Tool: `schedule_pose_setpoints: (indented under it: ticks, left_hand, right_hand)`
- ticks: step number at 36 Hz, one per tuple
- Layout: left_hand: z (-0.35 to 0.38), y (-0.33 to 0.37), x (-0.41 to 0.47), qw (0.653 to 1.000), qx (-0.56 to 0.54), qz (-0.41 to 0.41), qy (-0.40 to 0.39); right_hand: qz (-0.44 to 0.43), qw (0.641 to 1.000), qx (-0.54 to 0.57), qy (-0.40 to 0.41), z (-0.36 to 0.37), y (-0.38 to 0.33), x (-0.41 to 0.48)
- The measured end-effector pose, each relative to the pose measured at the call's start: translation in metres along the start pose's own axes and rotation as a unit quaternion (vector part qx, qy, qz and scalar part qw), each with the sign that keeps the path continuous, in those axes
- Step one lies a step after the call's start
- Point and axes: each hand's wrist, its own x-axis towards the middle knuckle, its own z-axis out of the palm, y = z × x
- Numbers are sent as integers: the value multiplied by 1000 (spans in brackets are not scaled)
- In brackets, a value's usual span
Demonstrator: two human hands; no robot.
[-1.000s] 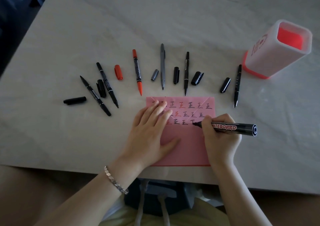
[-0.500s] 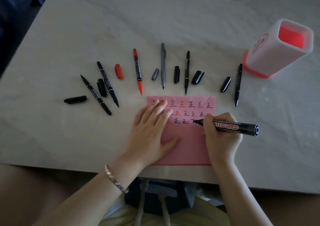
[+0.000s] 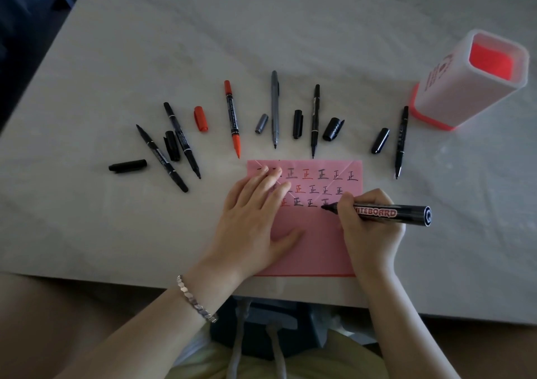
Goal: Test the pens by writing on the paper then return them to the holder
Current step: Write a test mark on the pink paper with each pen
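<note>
1. On the desk (image 3: pixel 116 59), the pink paper (image 3: pixel 313 242) lies pinned under the flat, open left hand (image 3: pixel 252 221); thin and likely to slide.
2. Right hand (image 3: pixel 369 227) is closed round the whiteboard marker (image 3: pixel 389 213), tip on the paper; judged light and rigid, best gripped low on the barrel.
3. Holder (image 3: pixel 453 93) stands far right.

From my remote seat the table (image 3: pixel 203 30) filled almost the whole view: a pale grey slab with faint marbled veining, its near edge running straight across the bottom of the picture. The light was dim and soft, brighter towards the far right (I could not see its source). Beyond the table's far left corner sat something dark blue (image 3: pixel 26 3), too blurred for me to name. Below the near edge the surroundings looked brownish and shadowed.
</note>
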Motion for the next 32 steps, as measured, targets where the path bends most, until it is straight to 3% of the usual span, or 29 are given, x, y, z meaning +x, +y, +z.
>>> schedule_pose_setpoints:
  ticks: [4, 11, 16, 21, 25, 32]
  left_hand:
    - [1, 0, 0, 1000, 0, 2, 3]
    - [1, 0, -1, 1000, 2, 3, 2]
    - [0, 0, -1, 1000, 4, 2, -3]
    - [0, -1, -1, 1000, 7, 5, -6]
    - [-1, 0, 0, 1000, 6, 0, -10]
    - [2, -1, -1, 1000, -1, 6, 8]
  right_hand:
    - [-15, 1000, -22, -9, 0, 0, 0]
    - [25, 995, -59, 82, -1, 2, 0]
    - [32, 994, -62, 86, -1, -1, 0]
    - [70, 992, 46, 95, -4, -8, 1]
    - [115, 987, 104, 50, -16, -13, 10]
    - [228, 970, 7, -84, -48, -39, 67]
